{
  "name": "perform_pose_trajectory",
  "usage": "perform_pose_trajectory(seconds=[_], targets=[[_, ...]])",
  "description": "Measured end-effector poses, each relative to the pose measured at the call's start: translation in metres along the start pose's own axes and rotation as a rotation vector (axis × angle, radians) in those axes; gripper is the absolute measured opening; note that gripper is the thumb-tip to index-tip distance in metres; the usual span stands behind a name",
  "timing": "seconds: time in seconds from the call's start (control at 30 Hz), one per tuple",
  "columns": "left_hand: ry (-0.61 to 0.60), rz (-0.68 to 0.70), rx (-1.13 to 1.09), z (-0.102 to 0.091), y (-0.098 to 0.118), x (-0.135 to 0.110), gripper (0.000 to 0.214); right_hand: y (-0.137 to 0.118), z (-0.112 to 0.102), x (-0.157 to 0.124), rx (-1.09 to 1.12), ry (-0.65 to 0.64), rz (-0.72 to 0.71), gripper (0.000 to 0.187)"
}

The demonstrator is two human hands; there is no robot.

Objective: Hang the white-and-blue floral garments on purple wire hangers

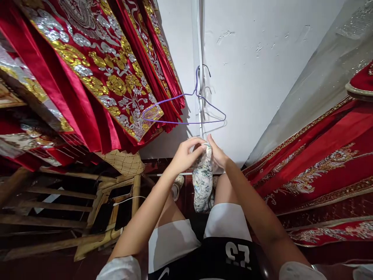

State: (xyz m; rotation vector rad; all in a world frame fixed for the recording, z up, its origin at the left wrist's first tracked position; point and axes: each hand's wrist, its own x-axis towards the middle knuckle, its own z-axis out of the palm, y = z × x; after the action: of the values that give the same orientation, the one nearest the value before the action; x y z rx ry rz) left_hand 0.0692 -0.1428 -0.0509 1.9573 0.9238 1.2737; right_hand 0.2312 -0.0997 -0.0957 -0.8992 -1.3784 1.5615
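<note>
Red satin on both sides, is it?
— Yes. Red embroidered garments [87, 66] hang in a row on the left, worked in gold and silver flowers. More red embroidered cloth [320, 163] slopes down on the right.

And the hands?
— Both are raised in front of the person, close together and almost touching. The left hand [186, 153] and the right hand [218, 154] each pinch the top of a floral cloth [202, 182], with the fingers closed on it.

Where does that cloth sit?
— It hangs straight down from the two hands, between the bare knees. It is pale, with a green and grey flower print, and its upper end is bunched inside the grip.

Anything above it?
— A purple wire hanger [186, 112] hangs from a small hook in the corner of the white wall [256, 58]. Its bottom wire is just above the knuckles and clear of them.

What lies to the left, lower down?
— A wooden chair [87, 202] of pale slats. A woven straw fan [125, 161] rests at its upper edge, under the hems of the garments. A white cable [128, 199] runs across the chair to a dark flat device, phone or tablet, I cannot tell which.

And the person?
— White shorts [171, 241] and a black jersey [227, 256] with white numerals. One pale shoe [178, 182] shows beside the cloth.
</note>
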Motion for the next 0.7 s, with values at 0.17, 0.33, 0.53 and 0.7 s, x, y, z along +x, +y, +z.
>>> perform_pose_trajectory(seconds=[0.17, 0.33, 0.53, 0.7], targets=[[0.229, 0.079, 0.256, -0.003, -0.002, 0.005, 0.02, -0.046, 0.004, -0.007, 0.114, -0.379, 0.171, 0.045], [-0.08, -0.221, -0.193, -0.024, -0.035, 0.003, 0.043, -0.071, -0.005, 0.004, -0.155, -0.166, -0.111, 0.018], [-0.387, -0.378, 0.22, -0.046, -0.047, -0.025, 0.024, -0.071, -0.035, 0.07, -0.344, 0.385, -0.551, 0.006], [-0.406, -0.386, 0.571, -0.08, -0.044, -0.029, 0.013, -0.041, -0.065, 0.09, -0.598, 0.352, -0.331, 0.011]])
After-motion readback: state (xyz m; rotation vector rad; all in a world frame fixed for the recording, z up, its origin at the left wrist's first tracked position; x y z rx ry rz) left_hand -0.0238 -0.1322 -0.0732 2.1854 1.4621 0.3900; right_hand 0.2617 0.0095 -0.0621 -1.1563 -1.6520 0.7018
